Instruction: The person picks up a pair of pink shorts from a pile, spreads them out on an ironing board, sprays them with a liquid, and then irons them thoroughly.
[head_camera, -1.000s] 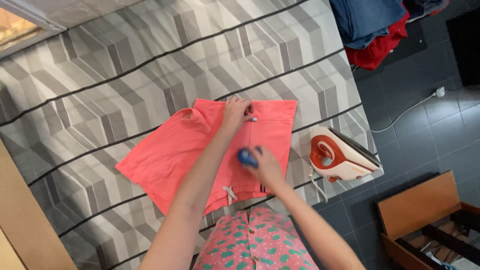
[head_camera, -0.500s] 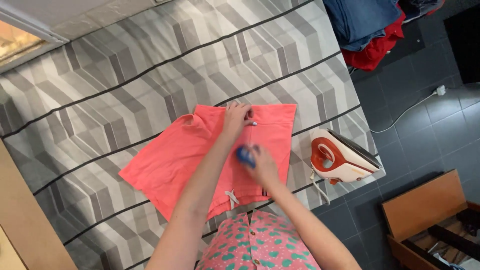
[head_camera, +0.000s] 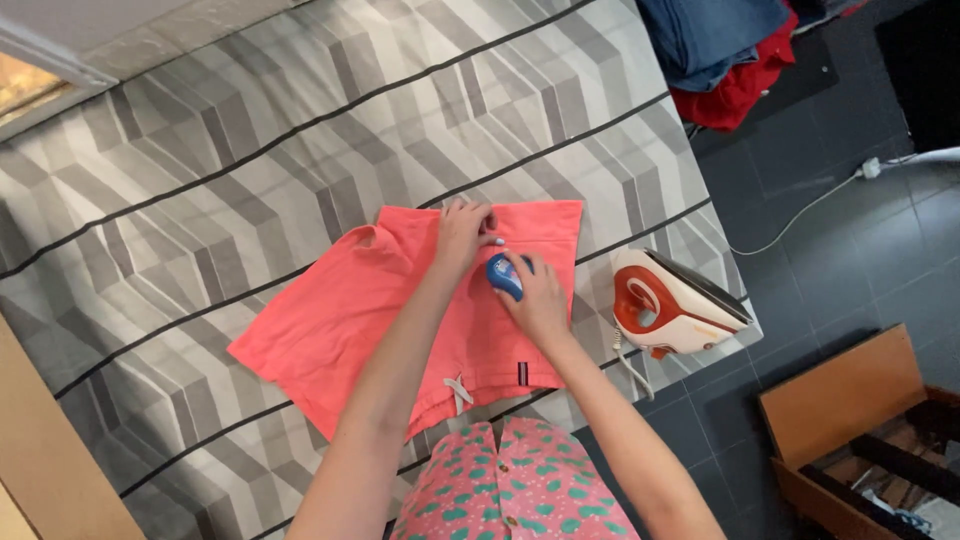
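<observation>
Bedding in a grey, geometric print with thin black lines (head_camera: 300, 130) fills most of the view, its far edges cut off by the frame, so whether it covers a bed or a worktop cannot be told. Spread flat on it lies a pair of coral-pink shorts (head_camera: 340, 310), waistband with a small white bow toward the person, partly hidden by both forearms. Just right of the shorts, on the edge of the covered surface, stands a red-and-white iron (head_camera: 675, 300), its cord trailing down and out of sight. Beyond the surface, dark floor tiles show, with a heap of blue and red clothes (head_camera: 730, 50) cut off at the top and a brown cardboard box (head_camera: 850, 420) cut off at the lower right. The left hand (head_camera: 462, 232) presses on the upper edge of the shorts, fingers bent over the cloth; something small and pale sits at its fingertips, too small to identify. The right hand (head_camera: 535, 300) is closed around a small blue object (head_camera: 504, 275), held against the shorts just beside the left hand; its kind cannot be made out
</observation>
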